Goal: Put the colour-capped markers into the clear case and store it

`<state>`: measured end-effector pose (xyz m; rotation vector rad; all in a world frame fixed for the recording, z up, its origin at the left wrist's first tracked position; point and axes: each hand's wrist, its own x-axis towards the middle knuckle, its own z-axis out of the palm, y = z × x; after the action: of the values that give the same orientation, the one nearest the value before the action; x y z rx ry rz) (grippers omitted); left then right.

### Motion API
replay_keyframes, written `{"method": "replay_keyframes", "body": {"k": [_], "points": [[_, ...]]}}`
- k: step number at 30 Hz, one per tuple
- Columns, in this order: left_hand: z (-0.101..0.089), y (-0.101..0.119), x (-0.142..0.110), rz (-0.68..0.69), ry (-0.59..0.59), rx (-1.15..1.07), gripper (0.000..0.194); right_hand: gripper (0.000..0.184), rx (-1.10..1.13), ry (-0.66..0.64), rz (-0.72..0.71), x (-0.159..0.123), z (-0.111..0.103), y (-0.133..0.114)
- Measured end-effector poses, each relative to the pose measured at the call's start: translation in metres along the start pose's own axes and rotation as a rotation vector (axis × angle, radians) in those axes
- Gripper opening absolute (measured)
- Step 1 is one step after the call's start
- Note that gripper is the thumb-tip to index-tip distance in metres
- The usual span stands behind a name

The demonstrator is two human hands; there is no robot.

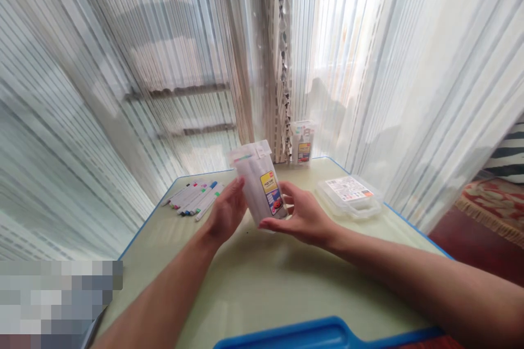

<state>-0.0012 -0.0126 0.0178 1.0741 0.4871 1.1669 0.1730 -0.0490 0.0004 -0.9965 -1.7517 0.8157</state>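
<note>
A translucent plastic marker case (258, 182) with a yellow, blue and red label is held tilted above the middle of the pale table (254, 283). My left hand (226, 211) grips its left side, fingers wrapped behind it. My right hand (305, 217) cups it from the right and below, thumb under its lower end. Several loose markers (195, 197) with coloured caps lie in a row to the left, beyond my left hand.
A second upright marker case (302, 143) stands at the table's far edge by the curtains. A flat clear lid or tray (350, 196) with a printed label lies to the right. A blue plastic edge (311, 334) runs along the near side. Sheer curtains surround the table.
</note>
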Motion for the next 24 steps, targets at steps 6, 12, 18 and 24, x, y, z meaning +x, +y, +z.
{"method": "replay_keyframes", "body": {"k": [6,12,18,24], "points": [[-0.0012,-0.0012,0.0005,-0.023,-0.017,-0.008,0.041,0.061,-0.039,0.031,-0.004,-0.0018,0.0018,-0.0014],[-0.0024,-0.0008,0.0011,-0.036,-0.037,-0.055,0.038,0.061,-0.142,0.075,-0.033,-0.0028,0.0019,-0.0046],[-0.0036,-0.0019,0.0014,-0.042,-0.034,-0.066,0.039,0.06,-0.185,0.092,-0.034,-0.0028,0.0017,-0.0083],[-0.0038,-0.0011,0.0021,-0.048,-0.033,-0.094,0.04,0.061,-0.178,0.091,-0.034,-0.0033,0.0018,-0.0078]]}}
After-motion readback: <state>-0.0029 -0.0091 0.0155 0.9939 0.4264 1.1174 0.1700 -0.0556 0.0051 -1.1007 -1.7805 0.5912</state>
